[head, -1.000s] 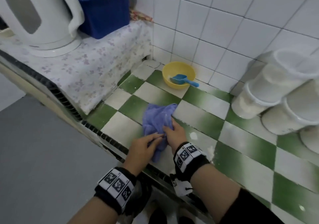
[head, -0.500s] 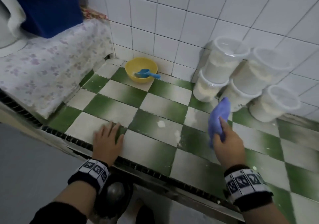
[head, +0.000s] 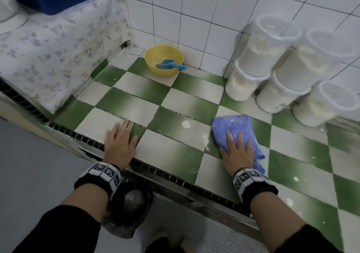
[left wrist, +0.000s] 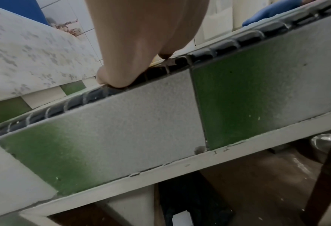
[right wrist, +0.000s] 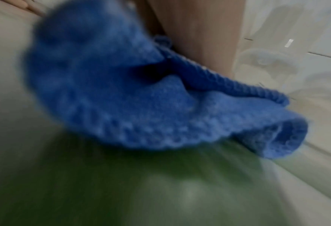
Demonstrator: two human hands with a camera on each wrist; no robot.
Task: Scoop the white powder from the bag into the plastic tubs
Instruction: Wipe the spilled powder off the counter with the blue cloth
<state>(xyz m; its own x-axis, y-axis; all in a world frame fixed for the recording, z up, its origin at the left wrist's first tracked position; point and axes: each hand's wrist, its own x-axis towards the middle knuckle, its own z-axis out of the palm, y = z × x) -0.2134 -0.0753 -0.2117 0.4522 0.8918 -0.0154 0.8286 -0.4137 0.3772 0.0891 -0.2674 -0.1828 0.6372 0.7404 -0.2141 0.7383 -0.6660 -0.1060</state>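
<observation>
A: how far along is the scooping?

B: looks basically done imo. Five clear tubs point(head: 272, 44), lids on, stacked past the right hand point(head: 236, 151), all w/ off-white powder inside. No bag in view.

A: hands?

B: both flat, fingers straight, well apart. Left hand point(head: 120, 145) rests on the glossy tile counter point(head: 124, 102); right presses a fuzzy blue cloth point(head: 233, 126) by the spilled powder point(head: 186, 124). Scoop point(head: 167, 64) sits in a yellow bowl point(head: 155, 56) beyond the left hand.
</observation>
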